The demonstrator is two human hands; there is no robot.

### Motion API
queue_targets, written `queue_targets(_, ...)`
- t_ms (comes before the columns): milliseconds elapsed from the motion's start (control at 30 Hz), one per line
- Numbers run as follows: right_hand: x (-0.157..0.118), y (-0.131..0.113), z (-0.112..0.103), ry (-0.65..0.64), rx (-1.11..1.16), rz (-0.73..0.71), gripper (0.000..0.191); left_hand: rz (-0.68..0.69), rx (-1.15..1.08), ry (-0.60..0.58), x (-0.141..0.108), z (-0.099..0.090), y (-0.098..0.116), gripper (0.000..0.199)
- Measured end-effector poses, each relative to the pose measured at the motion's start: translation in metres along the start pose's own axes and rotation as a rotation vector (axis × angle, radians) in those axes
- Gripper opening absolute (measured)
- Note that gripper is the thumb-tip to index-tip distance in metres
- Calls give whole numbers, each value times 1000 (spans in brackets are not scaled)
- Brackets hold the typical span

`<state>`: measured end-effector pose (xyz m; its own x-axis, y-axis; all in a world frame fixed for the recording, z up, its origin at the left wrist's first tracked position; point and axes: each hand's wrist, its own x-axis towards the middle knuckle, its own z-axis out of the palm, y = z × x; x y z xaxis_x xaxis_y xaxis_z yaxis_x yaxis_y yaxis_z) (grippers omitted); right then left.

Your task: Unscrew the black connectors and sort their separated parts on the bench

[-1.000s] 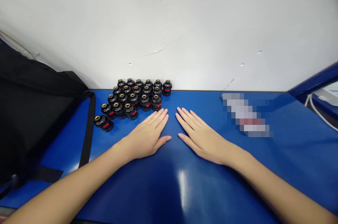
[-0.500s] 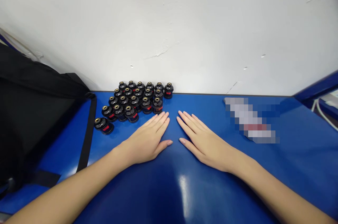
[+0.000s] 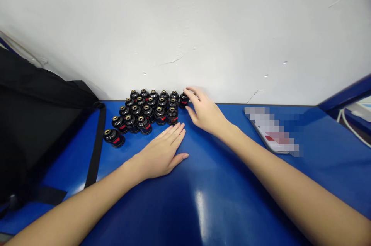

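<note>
By the wall (image 3: 232, 37), the right hand (image 3: 206, 111) gapes, seemingly reaching for a canister (image 3: 182, 101). Gripping requires closing it. Left hand (image 3: 160, 153) lies flat.

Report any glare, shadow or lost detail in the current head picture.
Head view: a pale glare streak lies on the blue table, low and near the middle, and small highlights dot the glossy black parts; head view: the black bag is too dark to show much detail; head view: pixelation hides most of the flat item on the right.

Black-and-red canisters (image 3: 148, 113), blue table (image 3: 223, 188), white wall (image 3: 208, 33)
</note>
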<state>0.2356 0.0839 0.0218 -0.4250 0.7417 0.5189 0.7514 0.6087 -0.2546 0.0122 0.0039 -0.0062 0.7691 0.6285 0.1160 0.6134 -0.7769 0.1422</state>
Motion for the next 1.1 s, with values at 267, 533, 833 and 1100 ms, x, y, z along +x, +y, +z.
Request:
queue_targets(267, 18, 7, 10, 6, 58, 32, 37, 5, -14, 21, 0, 1, -1, 71)
queue_targets(533, -21, -3, -35, -112, 43, 67, 23, 0, -4, -12, 0, 0, -1, 71)
queue_targets(833, -74, -18, -62, -194, 477, 224, 27, 2, -7, 9, 0, 2, -1, 69)
queue_targets(1100, -86, -5, -31, -209, 527, 235, 40, -5, 14, -38, 1, 0, 0, 73)
